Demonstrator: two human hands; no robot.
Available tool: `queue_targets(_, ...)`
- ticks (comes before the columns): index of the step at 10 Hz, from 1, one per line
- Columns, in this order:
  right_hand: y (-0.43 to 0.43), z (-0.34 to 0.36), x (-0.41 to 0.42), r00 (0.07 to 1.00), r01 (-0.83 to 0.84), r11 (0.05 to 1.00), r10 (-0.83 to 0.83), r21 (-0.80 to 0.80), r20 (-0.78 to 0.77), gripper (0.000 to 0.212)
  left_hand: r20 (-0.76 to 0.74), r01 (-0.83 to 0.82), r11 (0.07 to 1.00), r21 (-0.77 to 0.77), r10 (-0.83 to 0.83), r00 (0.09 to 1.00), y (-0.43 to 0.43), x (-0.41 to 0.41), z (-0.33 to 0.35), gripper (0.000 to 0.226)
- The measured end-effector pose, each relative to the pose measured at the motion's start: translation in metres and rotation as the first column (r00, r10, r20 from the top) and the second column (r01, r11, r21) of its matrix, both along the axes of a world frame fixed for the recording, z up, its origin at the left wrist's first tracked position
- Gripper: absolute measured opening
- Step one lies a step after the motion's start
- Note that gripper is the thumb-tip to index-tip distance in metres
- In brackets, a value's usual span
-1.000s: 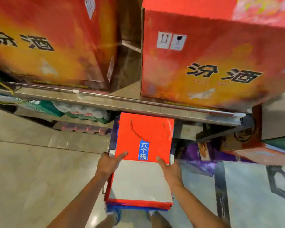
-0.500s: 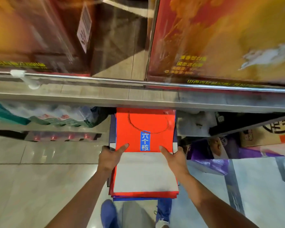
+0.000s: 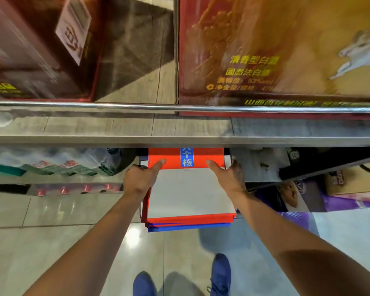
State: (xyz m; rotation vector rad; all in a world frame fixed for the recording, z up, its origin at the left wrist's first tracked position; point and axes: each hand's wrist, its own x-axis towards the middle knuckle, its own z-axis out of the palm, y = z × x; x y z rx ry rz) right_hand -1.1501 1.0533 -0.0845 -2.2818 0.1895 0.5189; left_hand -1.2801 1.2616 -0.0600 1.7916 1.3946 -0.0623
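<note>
A flat stack of folded red and blue gift bags (image 3: 188, 195) lies level between my hands, its far end under the edge of the metal shelf (image 3: 179, 129). The top bag is red with a blue label and a white lower panel. My left hand (image 3: 140, 180) grips the stack's left edge, thumb on top of the red part. On the right edge my right hand (image 3: 228, 178) grips the same way, thumb on top. The far end of the bags is hidden by the shelf.
Two large red-orange cartons (image 3: 276, 50) stand on the shelf above, behind a steel rail (image 3: 115, 105). Below the shelf lie shrink-wrapped bottle packs (image 3: 51, 161) at left and purple boxes (image 3: 297, 197) at right. My blue shoes (image 3: 221, 272) stand on the glossy tiled floor.
The stack has moved forward under the shelf, so less of the red top bag shows. Both hands went with it, and the view has come closer to the shelf.
</note>
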Motion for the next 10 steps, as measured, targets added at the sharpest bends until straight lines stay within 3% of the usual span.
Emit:
queue_targets(1,0.004,0.002,0.003,0.999,0.033,0.999,-0.033,0.032,0.013,0.063,-0.002,0.048,0.998,0.035,-0.048,0.999,0.002,0.003,0.002,0.084)
queue_targets(2,0.003,-0.011,0.006,1.0,0.021,0.999,-0.022,0.031,0.022,0.091,0.006,0.093,0.99,0.109,-0.094,0.996,0.002,0.007,0.01,0.091)
queue_targets(4,0.009,-0.004,0.004,0.998,0.018,0.999,-0.015,-0.042,0.066,0.108,-0.097,0.048,0.99,0.134,-0.036,0.995,0.001,0.012,0.026,0.086)
queue_targets(5,0.009,0.0,0.007,0.999,-0.015,0.995,0.019,-0.103,0.042,0.103,-0.131,0.063,0.983,0.17,-0.041,0.991,-0.001,0.011,0.018,0.084)
queue_targets(6,0.009,-0.003,0.012,0.997,-0.022,0.991,0.031,-0.131,0.066,0.096,-0.111,0.014,0.981,0.192,0.008,0.994,-0.003,0.013,0.017,0.096)
queue_targets(7,0.008,-0.001,0.013,0.998,-0.054,0.987,0.06,-0.153,0.034,0.095,-0.048,-0.027,0.997,0.069,0.03,0.998,0.006,0.013,0.007,0.109)
queue_targets(8,0.006,0.024,0.022,0.986,-0.111,0.99,0.099,-0.088,-0.135,0.101,0.094,-0.028,0.973,-0.231,0.05,0.994,0.008,0.011,0.033,0.085)
queue_targets(9,0.003,0.064,0.028,0.97,-0.11,0.993,0.117,0.047,-0.215,0.071,0.202,0.024,0.943,-0.332,0.046,0.978,0.004,0.011,0.072,0.047)
queue_targets(10,-0.007,0.11,0.009,0.954,-0.175,0.984,0.174,0.014,-0.244,0.063,0.171,-0.044,0.968,-0.249,0.088,0.981,-0.01,0.004,0.117,0.044)
